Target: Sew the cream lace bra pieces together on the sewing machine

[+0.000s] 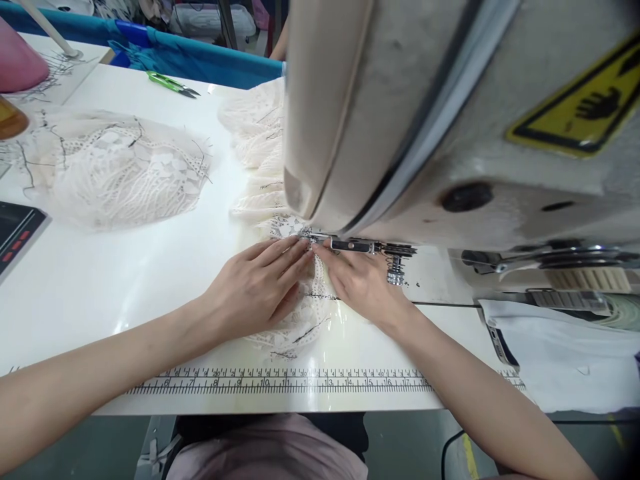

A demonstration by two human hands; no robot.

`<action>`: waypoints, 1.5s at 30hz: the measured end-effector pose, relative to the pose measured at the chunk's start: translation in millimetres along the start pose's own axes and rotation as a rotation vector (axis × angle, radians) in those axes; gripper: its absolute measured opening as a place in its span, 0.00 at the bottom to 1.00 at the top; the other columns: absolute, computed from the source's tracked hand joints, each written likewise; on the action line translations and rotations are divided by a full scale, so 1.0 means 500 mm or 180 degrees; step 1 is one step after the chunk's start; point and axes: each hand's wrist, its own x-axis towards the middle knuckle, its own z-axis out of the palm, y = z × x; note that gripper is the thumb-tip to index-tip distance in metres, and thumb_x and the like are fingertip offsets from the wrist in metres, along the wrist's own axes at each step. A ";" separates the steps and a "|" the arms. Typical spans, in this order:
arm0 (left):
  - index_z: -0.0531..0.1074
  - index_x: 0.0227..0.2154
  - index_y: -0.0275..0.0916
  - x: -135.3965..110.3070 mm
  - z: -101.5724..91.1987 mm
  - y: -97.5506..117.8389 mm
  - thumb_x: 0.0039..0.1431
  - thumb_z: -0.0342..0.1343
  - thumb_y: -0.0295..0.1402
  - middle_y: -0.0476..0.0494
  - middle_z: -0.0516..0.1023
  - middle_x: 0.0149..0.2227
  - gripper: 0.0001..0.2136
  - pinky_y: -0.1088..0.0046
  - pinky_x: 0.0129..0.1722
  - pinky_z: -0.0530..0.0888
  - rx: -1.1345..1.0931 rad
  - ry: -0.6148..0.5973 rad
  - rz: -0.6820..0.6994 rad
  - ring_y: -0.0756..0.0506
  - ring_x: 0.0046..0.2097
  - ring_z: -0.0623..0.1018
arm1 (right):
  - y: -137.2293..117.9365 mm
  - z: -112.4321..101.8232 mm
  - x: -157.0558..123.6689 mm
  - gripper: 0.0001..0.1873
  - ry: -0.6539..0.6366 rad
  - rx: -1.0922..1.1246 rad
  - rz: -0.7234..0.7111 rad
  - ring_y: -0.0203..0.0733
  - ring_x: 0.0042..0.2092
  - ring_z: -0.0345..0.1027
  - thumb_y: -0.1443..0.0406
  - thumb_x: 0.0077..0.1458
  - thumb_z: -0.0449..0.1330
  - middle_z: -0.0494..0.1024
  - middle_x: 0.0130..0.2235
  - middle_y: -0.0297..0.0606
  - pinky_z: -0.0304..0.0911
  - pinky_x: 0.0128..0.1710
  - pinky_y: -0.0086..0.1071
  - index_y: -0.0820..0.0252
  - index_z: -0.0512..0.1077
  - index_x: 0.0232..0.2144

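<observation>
A strip of cream lace [300, 320] runs under the presser foot of a sewing machine [380, 120], with its gathered far part spread out behind. My left hand [265, 280] lies flat on the lace just left of the foot, fingers stretched toward the needle area. On the other side, my right hand [365, 280] rests low beside the foot, fingertips on the lace edge; the machine's attachment hides part of it. Its visible fingers are extended and pressing down. The needle itself is too small to make out.
Another heap of cream lace [130, 173] with loose dark threads lies at left. Green thread snips [173, 84] sit near the back edge. A black device [17, 233] is at far left. A printed ruler [300, 382] lines the front edge; white cloth [565, 360] partly covers a phone [501, 347] at right.
</observation>
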 end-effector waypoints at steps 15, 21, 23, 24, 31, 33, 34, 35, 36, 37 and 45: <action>0.69 0.58 0.35 0.000 0.004 -0.001 0.66 0.46 0.35 0.40 0.72 0.58 0.21 0.59 0.58 0.73 -0.0010 -0.0044 -0.0086 0.39 0.61 0.71 | -0.003 0.003 -0.004 0.17 0.0044 -0.0070 0.0009 0.40 0.39 0.70 0.71 0.61 0.54 0.79 0.46 0.38 0.60 0.38 0.36 0.58 0.72 0.51; 0.69 0.58 0.32 0.002 0.004 -0.002 0.66 0.47 0.35 0.37 0.72 0.58 0.21 0.58 0.58 0.72 -0.0133 -0.0034 -0.0105 0.38 0.61 0.70 | 0.000 0.004 0.001 0.14 0.0137 -0.0075 -0.0026 0.38 0.36 0.69 0.71 0.61 0.53 0.79 0.42 0.38 0.59 0.36 0.35 0.60 0.74 0.46; 0.68 0.58 0.34 0.002 0.006 -0.003 0.66 0.48 0.35 0.37 0.72 0.58 0.21 0.57 0.58 0.72 -0.0209 -0.0043 -0.0132 0.38 0.61 0.70 | -0.001 0.005 0.001 0.14 0.0121 -0.0030 -0.0003 0.39 0.37 0.70 0.71 0.61 0.53 0.79 0.43 0.39 0.59 0.36 0.35 0.60 0.74 0.47; 0.68 0.58 0.34 0.002 0.007 -0.003 0.66 0.48 0.35 0.38 0.72 0.58 0.21 0.57 0.58 0.72 -0.0215 -0.0058 -0.0139 0.38 0.62 0.70 | -0.002 0.004 0.000 0.15 0.0104 -0.0015 -0.0006 0.39 0.39 0.71 0.71 0.61 0.53 0.79 0.45 0.39 0.60 0.37 0.35 0.60 0.73 0.48; 0.73 0.51 0.38 0.012 -0.021 0.002 0.66 0.51 0.33 0.41 0.78 0.53 0.14 0.61 0.50 0.74 -0.0018 0.0139 0.0109 0.40 0.54 0.76 | 0.005 -0.020 -0.006 0.16 0.0403 0.0113 -0.0016 0.34 0.37 0.68 0.76 0.58 0.53 0.80 0.43 0.31 0.58 0.39 0.33 0.55 0.74 0.42; 0.77 0.43 0.39 0.011 -0.047 0.014 0.64 0.54 0.29 0.44 0.81 0.46 0.09 0.65 0.42 0.75 -0.0059 0.0285 0.0547 0.43 0.47 0.79 | 0.012 -0.023 -0.007 0.15 0.0708 0.0234 -0.0359 0.33 0.38 0.67 0.78 0.56 0.53 0.80 0.40 0.29 0.57 0.36 0.32 0.56 0.74 0.36; 0.77 0.39 0.39 0.008 -0.059 0.021 0.63 0.55 0.28 0.45 0.82 0.43 0.07 0.67 0.38 0.74 -0.0080 0.0309 0.0848 0.45 0.43 0.79 | 0.015 -0.023 -0.007 0.14 0.0886 0.0320 -0.0565 0.33 0.38 0.66 0.78 0.55 0.54 0.79 0.38 0.28 0.56 0.34 0.31 0.56 0.73 0.33; 0.77 0.36 0.39 0.002 -0.071 0.030 0.63 0.55 0.28 0.46 0.82 0.40 0.06 0.68 0.34 0.73 -0.0078 0.0286 0.1163 0.46 0.41 0.78 | 0.018 -0.021 -0.008 0.13 0.1019 0.0425 -0.0758 0.32 0.38 0.66 0.78 0.54 0.54 0.79 0.35 0.27 0.56 0.33 0.31 0.57 0.72 0.30; 0.77 0.34 0.39 -0.006 -0.081 0.038 0.62 0.56 0.28 0.46 0.81 0.39 0.05 0.69 0.32 0.72 -0.0030 0.0228 0.1446 0.46 0.40 0.77 | 0.020 -0.019 -0.008 0.13 0.1081 0.0538 -0.0909 0.32 0.37 0.65 0.78 0.54 0.54 0.78 0.33 0.27 0.56 0.32 0.30 0.58 0.71 0.28; 0.77 0.34 0.39 -0.016 -0.088 0.047 0.63 0.55 0.28 0.46 0.81 0.39 0.05 0.69 0.31 0.71 0.0069 0.0136 0.1660 0.46 0.40 0.77 | 0.021 -0.016 -0.008 0.12 0.1064 0.0652 -0.1010 0.32 0.35 0.65 0.79 0.53 0.54 0.77 0.31 0.26 0.57 0.31 0.30 0.59 0.70 0.26; 0.75 0.39 0.30 -0.071 -0.092 0.071 0.63 0.46 0.20 0.36 0.79 0.44 0.11 0.69 0.33 0.74 0.0201 0.0007 0.1009 0.41 0.45 0.78 | 0.024 -0.002 -0.012 0.12 0.0744 0.1387 -0.0999 0.35 0.34 0.69 0.74 0.52 0.49 0.77 0.31 0.31 0.62 0.32 0.31 0.60 0.72 0.31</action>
